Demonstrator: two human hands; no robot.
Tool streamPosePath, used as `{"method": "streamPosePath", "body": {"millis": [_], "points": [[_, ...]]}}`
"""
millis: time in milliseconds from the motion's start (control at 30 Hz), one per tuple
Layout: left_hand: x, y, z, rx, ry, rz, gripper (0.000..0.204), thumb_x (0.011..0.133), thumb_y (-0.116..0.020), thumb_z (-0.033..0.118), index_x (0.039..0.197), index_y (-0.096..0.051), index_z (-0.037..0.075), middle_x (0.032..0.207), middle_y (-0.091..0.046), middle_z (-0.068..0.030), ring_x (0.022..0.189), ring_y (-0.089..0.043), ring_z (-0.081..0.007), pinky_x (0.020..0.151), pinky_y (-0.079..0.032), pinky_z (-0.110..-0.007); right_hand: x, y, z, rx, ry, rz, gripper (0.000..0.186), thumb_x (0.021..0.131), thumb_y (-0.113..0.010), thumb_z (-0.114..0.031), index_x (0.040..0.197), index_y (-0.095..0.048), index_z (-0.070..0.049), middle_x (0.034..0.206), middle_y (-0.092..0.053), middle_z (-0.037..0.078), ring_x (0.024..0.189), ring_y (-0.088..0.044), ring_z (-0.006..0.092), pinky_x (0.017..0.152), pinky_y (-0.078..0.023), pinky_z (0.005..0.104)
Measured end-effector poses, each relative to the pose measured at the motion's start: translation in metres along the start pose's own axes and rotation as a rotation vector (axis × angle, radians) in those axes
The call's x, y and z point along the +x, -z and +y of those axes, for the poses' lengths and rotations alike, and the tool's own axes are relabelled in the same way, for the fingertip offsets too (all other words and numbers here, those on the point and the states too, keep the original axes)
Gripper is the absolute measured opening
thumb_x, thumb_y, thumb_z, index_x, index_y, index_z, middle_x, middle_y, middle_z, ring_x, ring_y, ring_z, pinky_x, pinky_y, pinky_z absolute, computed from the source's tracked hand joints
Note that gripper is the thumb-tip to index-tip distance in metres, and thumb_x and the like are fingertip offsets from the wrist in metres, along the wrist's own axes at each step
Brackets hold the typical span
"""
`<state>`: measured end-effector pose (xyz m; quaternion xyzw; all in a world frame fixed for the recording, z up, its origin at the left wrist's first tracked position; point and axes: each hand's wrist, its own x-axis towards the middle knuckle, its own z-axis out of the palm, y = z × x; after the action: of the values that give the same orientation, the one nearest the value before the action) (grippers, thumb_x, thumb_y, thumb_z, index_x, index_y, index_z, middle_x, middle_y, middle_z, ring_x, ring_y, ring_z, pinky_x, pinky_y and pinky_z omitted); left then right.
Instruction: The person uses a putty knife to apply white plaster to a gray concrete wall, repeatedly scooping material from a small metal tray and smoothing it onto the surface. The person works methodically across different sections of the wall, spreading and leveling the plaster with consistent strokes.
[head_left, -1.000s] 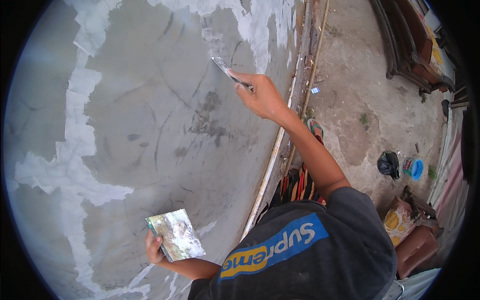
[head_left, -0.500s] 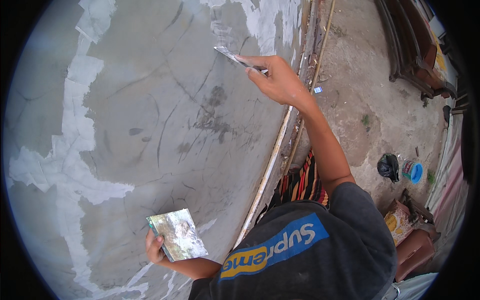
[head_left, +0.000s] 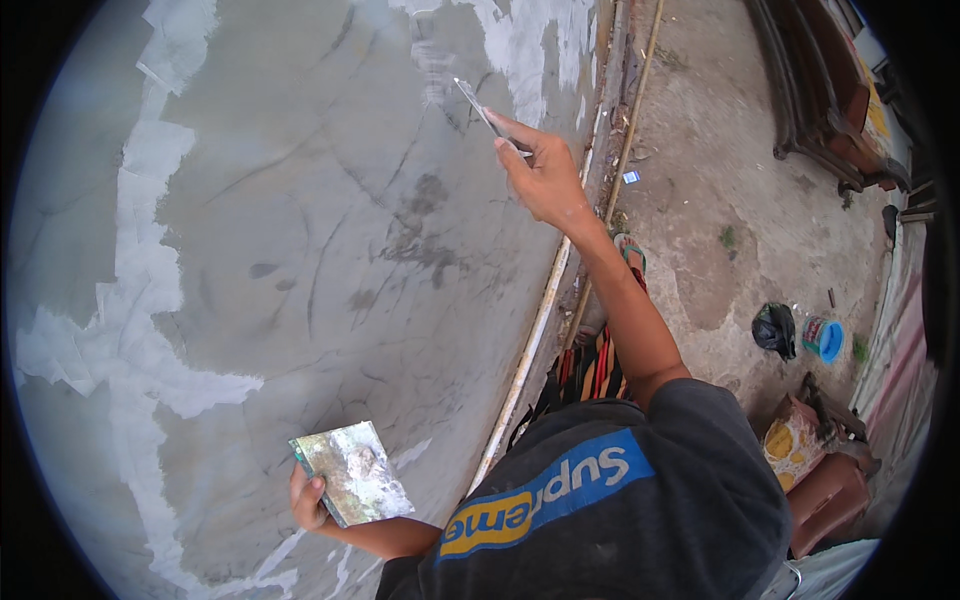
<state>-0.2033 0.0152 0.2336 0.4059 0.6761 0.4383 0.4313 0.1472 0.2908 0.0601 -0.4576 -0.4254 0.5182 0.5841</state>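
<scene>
My right hand point(head_left: 545, 180) grips a putty knife point(head_left: 478, 110), its blade angled up to the upper part of the grey wall point(head_left: 250, 230), beside a short streak of pale filler. My left hand point(head_left: 308, 495) holds a flat square board point(head_left: 355, 470) with whitish, mottled material on it, low over the wall. Irregular white patches point(head_left: 145, 240) run down the left of the wall and across its top, with dark crack-like lines between them.
A thin pole point(head_left: 640, 110) runs along the wall's foot beside the concrete floor point(head_left: 700, 80). Dark wooden furniture point(head_left: 820, 90) stands upper right. A black plastic bag point(head_left: 773, 330), a blue-rimmed bucket point(head_left: 823, 340) and brown furniture point(head_left: 830, 500) with yellow-patterned cloth are at right.
My right hand has moved up the wall, then slightly back left, and the knife's blade now sits higher and at a steeper angle. My left hand and board have barely moved.
</scene>
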Motion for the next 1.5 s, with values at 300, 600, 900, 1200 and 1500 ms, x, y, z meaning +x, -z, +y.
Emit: {"method": "streamPosePath", "body": {"millis": [300,600,900,1200,1500], "points": [[-0.003,0.000,-0.007,-0.008,-0.014,0.083,0.063,0.075,-0.064,0.031,0.114,-0.052,-0.017,0.103,-0.063,-0.0225,0.090,-0.061,-0.0259,0.083,-0.045,-0.030,-0.048,-0.074,0.024,-0.135,0.306,0.083,0.045,0.096,-0.053,-0.007,0.140,-0.048,-0.006,0.070,-0.050,-0.003,0.060,-0.036,0.0060,0.055,-0.038,0.0225],[-0.002,0.002,0.002,0.055,0.006,0.028,0.064,0.077,-0.063,0.032,0.116,-0.051,-0.017,0.105,-0.063,-0.0219,0.091,-0.062,-0.0254,0.082,-0.045,-0.030,0.011,0.005,-0.016,-0.112,-0.121,-0.155,0.043,0.095,-0.050,-0.012,0.138,-0.053,-0.008,0.064,-0.050,-0.001,0.042,-0.044,0.0078,0.037,-0.038,0.0293],[0.001,-0.004,0.002,0.001,-0.004,-0.051,0.062,0.078,-0.061,0.032,0.117,-0.051,-0.017,0.104,-0.064,-0.0207,0.090,-0.061,-0.0241,0.082,-0.045,-0.029,-0.017,0.003,-0.009,-0.209,0.077,-0.184,0.042,0.096,-0.049,-0.012,0.138,-0.052,-0.007,0.056,-0.046,-0.003,0.042,-0.043,0.0069,0.039,-0.038,0.0283],[0.002,-0.003,0.003,0.024,-0.009,-0.041,0.064,0.078,-0.061,0.032,0.117,-0.050,-0.017,0.104,-0.063,-0.0211,0.090,-0.061,-0.0232,0.083,-0.044,-0.028,-0.041,-0.050,-0.016,-0.282,0.169,-0.058,0.044,0.094,-0.052,-0.009,0.137,-0.050,-0.002,0.055,-0.047,0.006,0.044,-0.037,0.0085,0.046,-0.038,0.0279],[0.000,0.006,0.004,0.076,0.011,-0.037,0.064,0.079,-0.062,0.033,0.118,-0.050,-0.017,0.105,-0.063,-0.0206,0.091,-0.060,-0.0232,0.084,-0.043,-0.028,-0.025,-0.048,-0.032,-0.217,0.095,-0.045,0.049,0.094,-0.052,-0.006,0.142,-0.043,-0.002,0.059,-0.054,0.013,0.048,-0.050,0.0141,0.052,-0.044,0.0354]]}}
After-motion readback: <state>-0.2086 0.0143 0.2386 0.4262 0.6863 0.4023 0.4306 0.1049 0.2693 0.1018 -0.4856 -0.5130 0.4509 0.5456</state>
